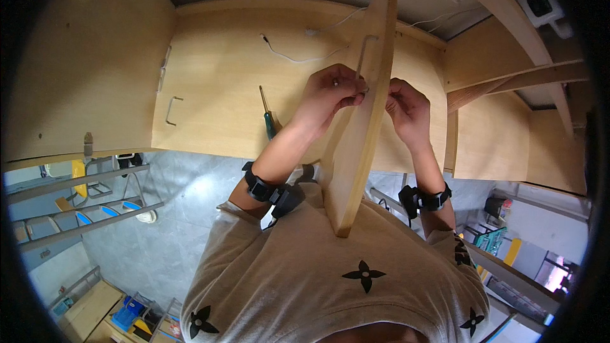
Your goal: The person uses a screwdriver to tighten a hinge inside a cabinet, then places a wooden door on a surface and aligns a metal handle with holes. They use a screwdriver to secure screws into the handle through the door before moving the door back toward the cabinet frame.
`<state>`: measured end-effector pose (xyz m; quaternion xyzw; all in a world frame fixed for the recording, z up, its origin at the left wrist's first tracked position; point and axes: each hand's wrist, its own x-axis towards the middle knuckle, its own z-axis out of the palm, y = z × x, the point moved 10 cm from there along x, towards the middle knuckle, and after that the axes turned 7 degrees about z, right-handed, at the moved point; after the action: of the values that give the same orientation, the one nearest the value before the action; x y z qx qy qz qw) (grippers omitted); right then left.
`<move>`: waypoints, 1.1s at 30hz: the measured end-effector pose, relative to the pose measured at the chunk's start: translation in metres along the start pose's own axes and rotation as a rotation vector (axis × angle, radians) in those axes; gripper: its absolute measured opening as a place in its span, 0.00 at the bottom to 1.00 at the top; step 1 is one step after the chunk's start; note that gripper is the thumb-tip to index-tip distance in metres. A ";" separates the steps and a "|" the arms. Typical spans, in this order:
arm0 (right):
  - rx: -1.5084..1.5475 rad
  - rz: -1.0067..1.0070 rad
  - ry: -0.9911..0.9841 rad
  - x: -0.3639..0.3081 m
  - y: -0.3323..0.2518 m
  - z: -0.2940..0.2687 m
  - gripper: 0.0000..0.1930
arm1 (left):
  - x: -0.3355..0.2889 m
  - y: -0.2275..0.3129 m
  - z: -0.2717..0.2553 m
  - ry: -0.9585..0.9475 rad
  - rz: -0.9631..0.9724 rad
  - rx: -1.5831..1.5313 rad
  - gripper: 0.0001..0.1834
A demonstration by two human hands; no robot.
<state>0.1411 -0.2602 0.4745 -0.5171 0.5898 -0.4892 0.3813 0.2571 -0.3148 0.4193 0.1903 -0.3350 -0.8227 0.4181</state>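
Observation:
A pale wooden panel stands on edge in front of me, its lower end against my shirt. On its left face is a slim metal pull handle. My left hand is closed at the lower end of that handle; a small dark round spot shows among its fingers, too small to name. Across the panel, my right hand has its fingers pinched together against the right face. Whatever they hold is hidden. A screwdriver with a green handle lies on the wooden surface left of my forearm.
A second metal handle lies at the surface's left. A white cable runs behind the panel. A wooden side board with hinges rises at the left. Metal racks stand at lower left. Wooden beams cross the upper right.

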 end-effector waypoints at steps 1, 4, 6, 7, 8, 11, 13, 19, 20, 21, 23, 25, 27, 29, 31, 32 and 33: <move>-0.028 0.007 0.025 -0.001 0.000 -0.001 0.06 | -0.001 0.002 0.002 -0.008 0.009 0.024 0.04; -0.041 -0.061 0.086 -0.005 -0.006 0.002 0.06 | -0.003 0.009 0.004 -0.005 0.065 0.062 0.05; -0.074 -0.032 0.098 -0.006 -0.001 0.005 0.05 | -0.004 0.011 0.002 0.003 0.085 0.077 0.05; -0.103 0.000 0.117 -0.006 0.003 0.003 0.05 | -0.003 0.011 0.002 0.007 0.098 0.096 0.05; -0.103 0.000 0.119 -0.007 0.000 0.003 0.05 | -0.003 0.010 0.002 0.006 0.097 0.097 0.05; -0.200 0.028 0.100 -0.006 -0.006 0.006 0.04 | -0.002 0.007 -0.001 0.050 0.071 0.065 0.06; -0.266 -0.135 0.139 -0.008 -0.020 0.003 0.03 | -0.002 0.006 -0.001 0.058 0.055 0.060 0.06; -0.360 -0.225 0.173 -0.009 -0.035 0.003 0.04 | -0.007 0.012 -0.008 0.147 0.149 0.144 0.08; -0.384 -0.254 0.181 -0.010 -0.038 0.002 0.04 | -0.005 0.008 -0.006 0.121 0.138 0.152 0.08; -0.374 -0.243 0.192 -0.009 -0.034 -0.001 0.04 | -0.003 0.009 -0.005 0.111 0.170 0.143 0.07; -0.401 -0.344 0.225 -0.013 -0.042 -0.002 0.03 | -0.003 0.007 -0.001 0.088 0.196 0.145 0.07; -0.443 -0.485 0.251 -0.019 -0.052 0.001 0.03 | -0.004 0.006 -0.003 0.131 0.213 0.149 0.06; -0.473 -0.479 0.274 -0.023 -0.053 0.001 0.03 | -0.005 0.002 -0.001 0.128 0.200 0.140 0.06; -0.500 -0.478 0.285 -0.025 -0.054 0.001 0.03 | -0.006 0.000 -0.001 0.135 0.195 0.128 0.06; -0.517 -0.445 0.285 -0.026 -0.052 0.000 0.06 | -0.007 0.000 0.001 0.118 0.213 0.120 0.07; -0.514 -0.450 0.288 -0.026 -0.051 -0.001 0.06 | -0.006 -0.001 0.000 0.115 0.217 0.125 0.07; -0.460 -0.414 0.285 -0.024 -0.044 -0.003 0.06 | -0.005 -0.004 -0.001 0.096 0.219 0.096 0.07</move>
<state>0.1526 -0.2352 0.5163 -0.6249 0.6146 -0.4775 0.0612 0.2581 -0.3096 0.4159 0.2116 -0.3724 -0.7450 0.5114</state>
